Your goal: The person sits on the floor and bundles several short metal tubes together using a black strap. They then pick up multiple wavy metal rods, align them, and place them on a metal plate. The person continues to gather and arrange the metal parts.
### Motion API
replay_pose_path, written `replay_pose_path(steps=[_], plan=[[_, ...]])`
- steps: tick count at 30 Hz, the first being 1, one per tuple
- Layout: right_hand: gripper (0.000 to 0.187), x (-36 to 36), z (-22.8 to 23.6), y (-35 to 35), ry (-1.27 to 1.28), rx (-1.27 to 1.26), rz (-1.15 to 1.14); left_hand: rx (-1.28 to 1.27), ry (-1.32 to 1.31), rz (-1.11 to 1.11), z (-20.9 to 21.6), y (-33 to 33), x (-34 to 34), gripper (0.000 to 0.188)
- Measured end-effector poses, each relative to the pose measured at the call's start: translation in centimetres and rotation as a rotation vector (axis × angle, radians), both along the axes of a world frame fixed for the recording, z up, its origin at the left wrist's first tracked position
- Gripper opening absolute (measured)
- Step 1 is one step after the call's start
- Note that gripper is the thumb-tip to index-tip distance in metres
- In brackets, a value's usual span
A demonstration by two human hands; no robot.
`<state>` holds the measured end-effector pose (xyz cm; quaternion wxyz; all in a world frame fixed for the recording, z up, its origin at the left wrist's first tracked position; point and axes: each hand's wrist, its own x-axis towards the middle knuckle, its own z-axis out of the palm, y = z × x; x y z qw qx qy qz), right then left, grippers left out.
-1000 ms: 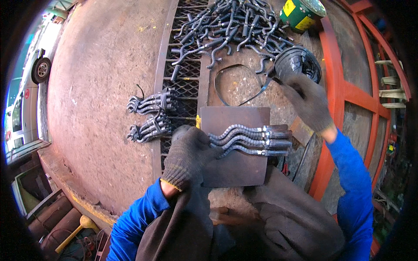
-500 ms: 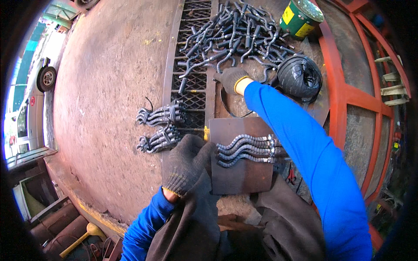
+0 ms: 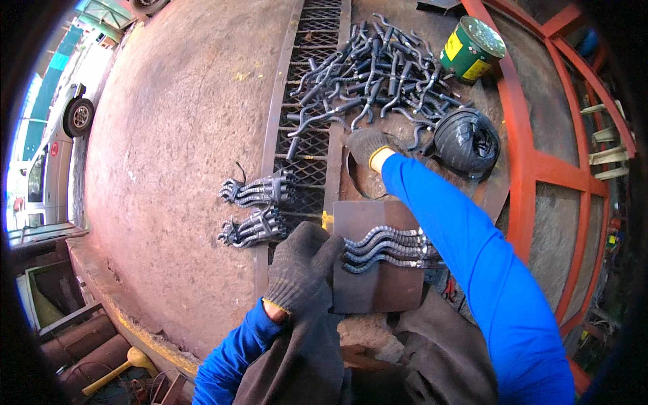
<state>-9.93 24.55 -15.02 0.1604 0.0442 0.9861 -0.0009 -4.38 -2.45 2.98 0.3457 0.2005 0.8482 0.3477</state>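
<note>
My left hand (image 3: 300, 266), in a dark knit glove, is curled at the left ends of several wavy ribbed steel bars (image 3: 381, 250). Whatever lies within its fingers is hidden. These bars rest side by side on a flat brown metal plate (image 3: 378, 293), their right ends partly behind my right forearm. Farther off, my gloved right hand (image 3: 368, 146) is closed at the upper end of a thin black strip (image 3: 349, 177), which loops down toward the plate. Left of the plate lie two tied bundles of similar bars, an upper bundle (image 3: 256, 190) and a lower bundle (image 3: 253, 228).
A heap of loose bent bars (image 3: 374, 71) covers part of the floor grating (image 3: 312, 34). Right of it stand a green can (image 3: 466, 57) and a black roll of strip (image 3: 466, 143). An orange metal frame (image 3: 523, 202) borders the right. A yellow-headed mallet (image 3: 135, 361) lies lower left.
The whole view has shifted, so floor things appear lower and slightly farther right. Both hands keep nearly the same places relative to the bars and strip.
</note>
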Motion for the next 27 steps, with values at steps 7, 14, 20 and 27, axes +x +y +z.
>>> replay_pose_path(steps=[7,14,20,27], plan=[[0.021,0.6,0.6,1.7,-0.051,0.124,0.172,0.032,0.016,-0.032,-0.5,0.2,0.2,0.024],[0.019,-0.5,4.4,4.5,0.7,-0.115,0.272,0.1,-0.009,0.005,-1.1,-0.6,-0.2,0.024],[0.032,-0.1,8.5,10.1,0.61,-0.554,-0.287,0.079,-0.055,0.042,-0.1,0.2,-0.7,0.022],[0.026,2.3,9.7,13.1,0.665,-0.928,-0.562,0.158,-0.051,0.046,-0.1,0.9,-0.7,0.019]])
